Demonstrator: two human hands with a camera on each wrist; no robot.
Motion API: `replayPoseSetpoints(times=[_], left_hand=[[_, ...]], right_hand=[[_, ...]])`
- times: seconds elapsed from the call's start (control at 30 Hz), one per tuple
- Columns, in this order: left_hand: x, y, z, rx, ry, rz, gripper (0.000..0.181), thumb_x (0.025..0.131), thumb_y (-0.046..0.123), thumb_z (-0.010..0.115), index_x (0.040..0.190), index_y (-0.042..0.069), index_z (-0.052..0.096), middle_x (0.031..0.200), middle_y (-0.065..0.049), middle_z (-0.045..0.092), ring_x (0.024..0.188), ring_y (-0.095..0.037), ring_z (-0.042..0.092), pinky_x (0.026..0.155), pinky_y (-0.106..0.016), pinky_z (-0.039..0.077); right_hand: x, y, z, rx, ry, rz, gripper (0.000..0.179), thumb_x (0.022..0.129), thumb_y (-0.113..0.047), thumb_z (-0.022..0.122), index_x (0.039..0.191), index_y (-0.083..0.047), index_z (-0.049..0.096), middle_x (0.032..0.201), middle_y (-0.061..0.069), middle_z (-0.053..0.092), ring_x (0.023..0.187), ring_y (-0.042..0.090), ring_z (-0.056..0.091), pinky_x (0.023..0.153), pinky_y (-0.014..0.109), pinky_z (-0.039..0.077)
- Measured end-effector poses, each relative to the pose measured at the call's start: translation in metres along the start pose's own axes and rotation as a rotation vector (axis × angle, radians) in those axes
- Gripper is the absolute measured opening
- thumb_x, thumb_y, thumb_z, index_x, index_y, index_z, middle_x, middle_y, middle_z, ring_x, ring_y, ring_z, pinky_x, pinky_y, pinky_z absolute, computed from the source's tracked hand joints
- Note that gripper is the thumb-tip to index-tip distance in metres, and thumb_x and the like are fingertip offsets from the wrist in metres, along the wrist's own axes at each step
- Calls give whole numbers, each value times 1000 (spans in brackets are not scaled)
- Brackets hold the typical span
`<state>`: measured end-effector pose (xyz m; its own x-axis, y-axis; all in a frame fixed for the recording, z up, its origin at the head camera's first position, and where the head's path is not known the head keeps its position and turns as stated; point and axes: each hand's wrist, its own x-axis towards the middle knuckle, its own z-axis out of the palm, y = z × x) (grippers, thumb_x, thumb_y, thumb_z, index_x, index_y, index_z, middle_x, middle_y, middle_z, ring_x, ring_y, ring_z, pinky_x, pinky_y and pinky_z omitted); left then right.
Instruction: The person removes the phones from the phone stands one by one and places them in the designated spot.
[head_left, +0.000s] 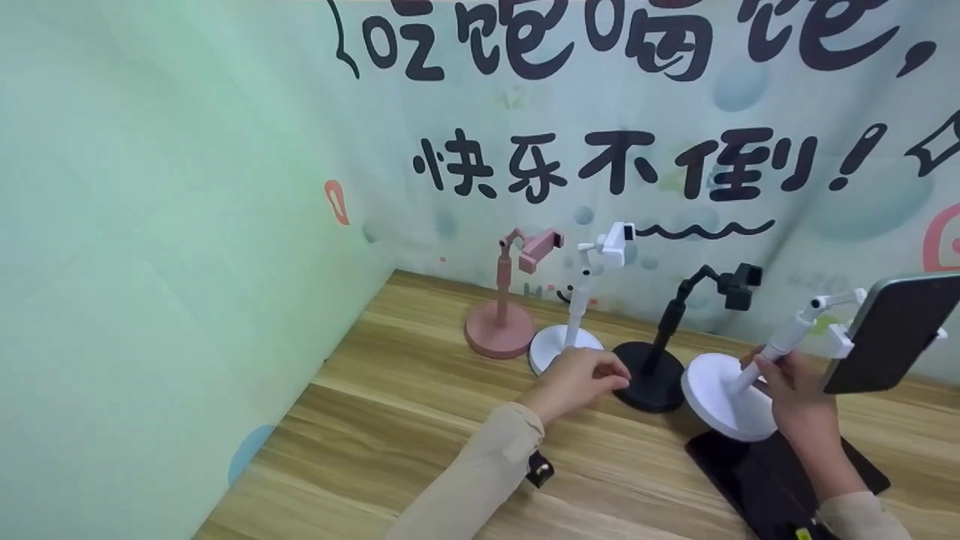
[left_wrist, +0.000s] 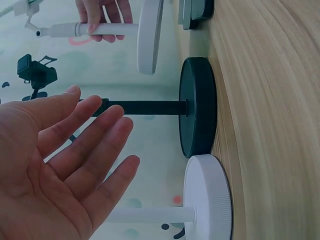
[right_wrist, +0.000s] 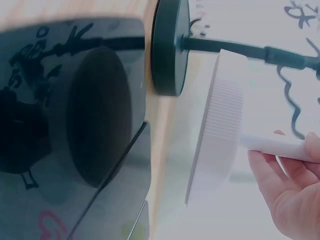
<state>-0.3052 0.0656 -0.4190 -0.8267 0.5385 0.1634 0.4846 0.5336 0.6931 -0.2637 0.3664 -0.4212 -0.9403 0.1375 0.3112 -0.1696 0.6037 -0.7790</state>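
My right hand [head_left: 802, 401] grips the pole of a white phone stand [head_left: 724, 394], and its round base is tilted and raised off the table. A dark-screened phone [head_left: 892, 337] sits in that stand's clamp. My left hand [head_left: 581, 379] is near the bases of a second white stand [head_left: 551, 341] and a black phone stand [head_left: 649, 382]. In the left wrist view the left hand's fingers [left_wrist: 110, 185] are spread and loosely bent, holding nothing. To their left stands a pink phone stand [head_left: 499, 330].
Dark, glossy flat slabs [head_left: 720, 457] lie on the wooden table [head_left: 375, 420] below the raised stand. A printed cloth [head_left: 480, 217] hangs behind the stands. A pale green wall [head_left: 150, 262] borders the left side.
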Motion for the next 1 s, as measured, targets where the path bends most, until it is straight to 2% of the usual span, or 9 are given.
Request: replayPoseSetpoints(times=[0.1,0.23,0.33,0.53,0.67,0.87,0.93,1.0], left_hand=[[-2,-1,-1,-1,4,6,16,96,28,66,105,18,75,101,7,75,92,1,63,86,-13,48],[-3,-1,-4,-2,10,2,17,96,28,66,106,18,75,101,7,75,93,0,63,86,-14,49],[-4,-2,-6,-8,10,-11,17,96,28,66,107,19,75,101,8,74,93,0,63,86,-15,49],[-8,-4,-10,-32,8,-47,15,96,29,66,106,22,75,101,10,73,93,0,62,88,-16,50],[-9,-6,-11,-42,12,-53,15,96,29,66,106,21,74,101,10,74,94,0,63,88,-17,51],[-10,-7,-13,-40,19,-61,15,96,28,66,106,20,75,102,9,74,95,-1,64,90,-18,51],[-11,-7,-13,-42,21,-67,15,96,28,66,106,21,75,103,9,74,97,-1,64,91,-18,51],[-11,-8,-14,-43,23,-69,15,95,28,66,106,21,75,103,9,74,98,-1,64,92,-18,51]], right_hand=[[-9,-8,4,-14,-35,2,32,107,-19,44,125,5,52,102,-16,65,95,-21,52,80,5,50],[-18,-20,12,-46,-62,-16,28,107,-17,45,123,3,55,111,9,70,97,-19,53,82,6,51],[-23,-29,20,-43,-74,-37,26,106,-15,46,122,3,56,115,20,68,97,-18,54,83,7,51],[-30,-44,38,-30,-96,-52,24,105,-16,49,120,1,58,115,18,69,98,-16,56,86,9,50],[-32,-50,51,-35,-124,-38,23,105,-17,50,118,-2,60,114,16,70,99,-11,58,90,20,55],[-33,-57,69,-38,-185,-10,22,104,-16,50,119,-2,60,113,15,71,108,18,66,97,42,55],[-33,-58,74,-34,-206,-9,22,104,-15,50,119,-2,60,112,14,71,110,24,66,98,44,55],[-34,-60,79,-18,-220,-5,21,104,-13,51,118,-1,60,111,14,71,109,25,66,97,43,55]])
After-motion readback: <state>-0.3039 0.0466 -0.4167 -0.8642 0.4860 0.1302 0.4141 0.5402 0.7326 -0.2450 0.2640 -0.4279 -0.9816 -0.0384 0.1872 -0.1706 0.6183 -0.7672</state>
